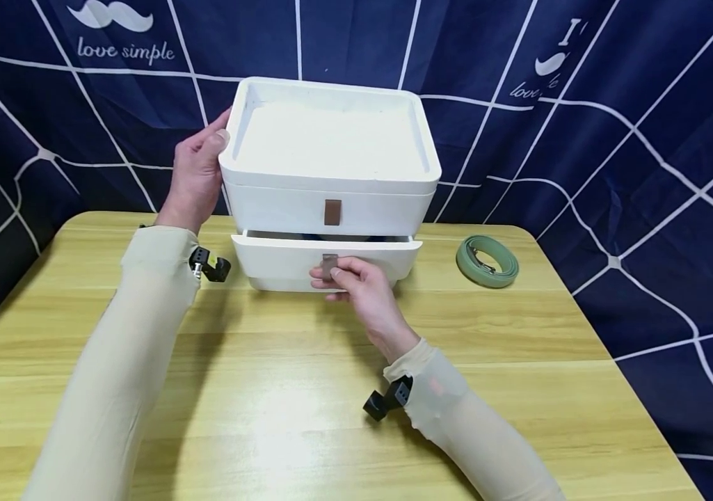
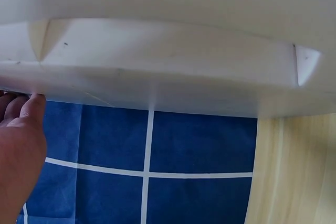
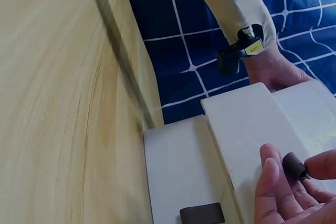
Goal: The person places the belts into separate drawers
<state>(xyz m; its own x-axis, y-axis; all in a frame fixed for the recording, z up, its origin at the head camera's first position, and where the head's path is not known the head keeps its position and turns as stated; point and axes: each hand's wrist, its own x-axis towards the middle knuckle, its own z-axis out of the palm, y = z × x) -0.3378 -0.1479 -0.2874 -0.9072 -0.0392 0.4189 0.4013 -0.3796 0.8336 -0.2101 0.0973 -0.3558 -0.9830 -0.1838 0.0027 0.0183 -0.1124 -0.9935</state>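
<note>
A white drawer box with a tray-like top stands at the far side of the table. My left hand holds its left side, thumb against the upper rim; in the left wrist view its fingers lie along the box's wall. Below the upper drawer, a drawer sticks out a little, with a dark gap over its front. My right hand pinches the brown pull tab of that drawer between thumb and fingers. Nearer the table, the right wrist view has another front with its own brown tab.
A coiled green belt with a metal buckle lies to the right of the box. Upper drawer's brown tab hangs above my right hand. Behind the wooden table hangs a dark blue cloth with white lines.
</note>
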